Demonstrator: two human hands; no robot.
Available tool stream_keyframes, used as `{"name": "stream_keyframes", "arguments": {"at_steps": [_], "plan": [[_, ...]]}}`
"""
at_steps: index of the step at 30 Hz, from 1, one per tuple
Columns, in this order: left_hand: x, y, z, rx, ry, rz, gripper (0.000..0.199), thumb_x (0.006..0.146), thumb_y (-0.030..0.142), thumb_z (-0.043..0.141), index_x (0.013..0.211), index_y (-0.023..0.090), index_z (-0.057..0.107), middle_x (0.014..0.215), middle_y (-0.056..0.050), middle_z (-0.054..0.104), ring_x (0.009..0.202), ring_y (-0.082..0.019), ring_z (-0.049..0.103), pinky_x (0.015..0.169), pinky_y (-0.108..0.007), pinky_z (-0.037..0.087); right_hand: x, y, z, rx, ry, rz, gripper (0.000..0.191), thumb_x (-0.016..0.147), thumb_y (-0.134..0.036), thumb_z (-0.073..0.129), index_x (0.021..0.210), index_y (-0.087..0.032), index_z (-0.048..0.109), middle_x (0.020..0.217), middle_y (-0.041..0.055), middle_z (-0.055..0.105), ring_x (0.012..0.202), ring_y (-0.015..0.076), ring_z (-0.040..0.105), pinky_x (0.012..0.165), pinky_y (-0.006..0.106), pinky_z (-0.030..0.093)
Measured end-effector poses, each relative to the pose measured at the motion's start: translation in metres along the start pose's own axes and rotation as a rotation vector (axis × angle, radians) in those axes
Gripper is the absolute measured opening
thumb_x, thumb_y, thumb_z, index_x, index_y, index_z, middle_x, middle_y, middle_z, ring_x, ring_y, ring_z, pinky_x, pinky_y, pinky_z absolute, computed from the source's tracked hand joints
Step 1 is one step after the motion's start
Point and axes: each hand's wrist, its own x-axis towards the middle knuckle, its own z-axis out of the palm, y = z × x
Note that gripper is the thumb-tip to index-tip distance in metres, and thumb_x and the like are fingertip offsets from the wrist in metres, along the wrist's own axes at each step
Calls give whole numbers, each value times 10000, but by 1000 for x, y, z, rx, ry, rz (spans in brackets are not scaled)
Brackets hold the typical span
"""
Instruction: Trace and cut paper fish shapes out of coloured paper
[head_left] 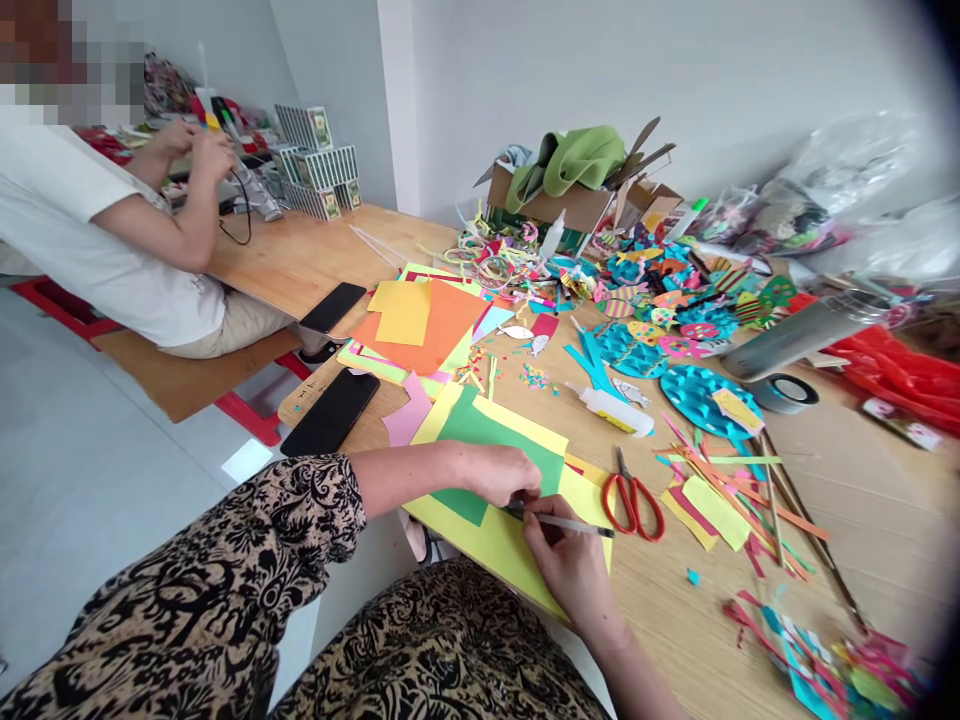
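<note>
My right hand grips a slim pen with a clear grey barrel and a black end, held slantwise above the paper. Close against the pen's other, dark end is my left hand, its fingers curled; what they pinch is hidden. Beneath both hands lies a green paper sheet on top of yellow paper. Red-handled scissors rest just to the right of the yellow paper. A white glue bottle lies on its side behind them.
Two black phones lie at the left edge. Orange paper, blue scalloped discs, paper strips, a tape roll and a glass bottle cover the table. A co-worker sits at the left, hands raised.
</note>
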Motion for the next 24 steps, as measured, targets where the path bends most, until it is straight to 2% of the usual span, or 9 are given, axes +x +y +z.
{"name": "stream_keyframes", "arguments": {"at_steps": [6,12,18,24], "plan": [[-1,-1,5,-10,39,9,154,723,22,568,730,158,640,760,-33,635,698,-151,534,620,-252,367,-4,8,1,70,0,7,176,882,-334,516,813,-184,576,595,-8,534,486,131,445,450,236,352],[-1,-3,8,-61,58,3,192,726,10,588,790,170,672,796,-28,658,733,-148,554,638,-245,375,-11,15,6,102,33,-29,167,888,-318,526,828,-179,595,614,-1,550,478,122,446,444,231,352],[1,-3,9,-38,50,-6,172,718,14,584,729,171,655,764,-20,652,728,-148,562,629,-237,376,-12,16,6,85,53,-44,156,886,-303,533,813,-184,602,607,-1,568,469,118,449,445,227,357],[1,-4,11,-61,58,15,220,712,-6,585,812,164,684,799,-32,667,761,-159,584,658,-239,405,-12,13,5,66,62,-61,138,882,-287,534,816,-186,602,609,1,585,468,119,465,441,223,368]]}}
